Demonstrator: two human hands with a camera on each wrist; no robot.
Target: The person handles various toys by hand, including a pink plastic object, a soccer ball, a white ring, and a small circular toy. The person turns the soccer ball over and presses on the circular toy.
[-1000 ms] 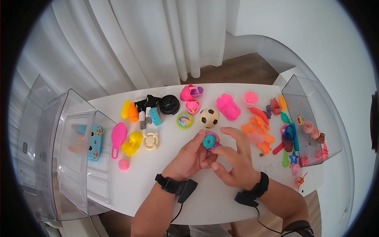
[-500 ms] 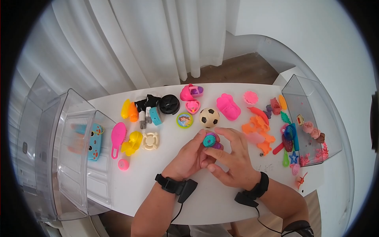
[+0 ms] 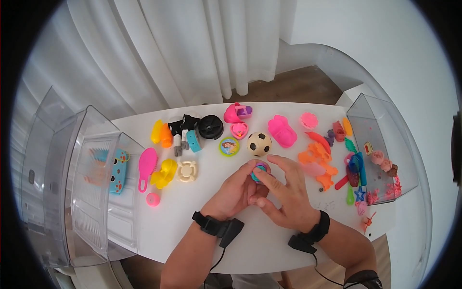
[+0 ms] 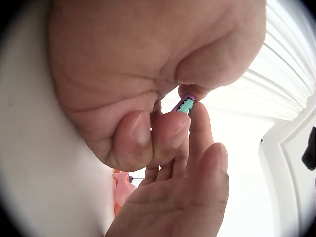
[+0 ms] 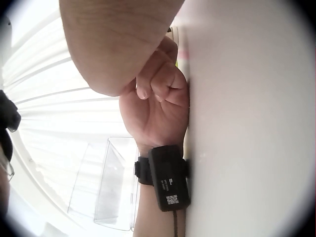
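In front of the body, my left hand [image 3: 232,193] grips a small round purple-and-teal toy [image 3: 254,176] between thumb and curled fingers. Its teal face has a raised pattern, and in the left wrist view only a sliver of the toy [image 4: 185,105] shows between the fingers. My right hand [image 3: 289,202] comes in from the right, its index fingertip lying on the toy's face and covering much of it. The right thumb stands apart, lower down. In the right wrist view the toy is hidden behind the hands. Just beyond the hands sits a soccer ball [image 3: 259,144].
Pink, black and yellow toys, including a pink hairbrush [image 3: 147,168] and a yellow duck-like toy [image 3: 164,174], lie to the left. Orange shapes [image 3: 315,156] and small toys spread right. Clear bins stand at the left [image 3: 126,226] and right [image 3: 357,113] ends of the white table [image 3: 231,257].
My right index finger has moved onto the toy's face, after the right fingers closed in at its side. The left hand keeps its grip. The head view has shifted slightly.
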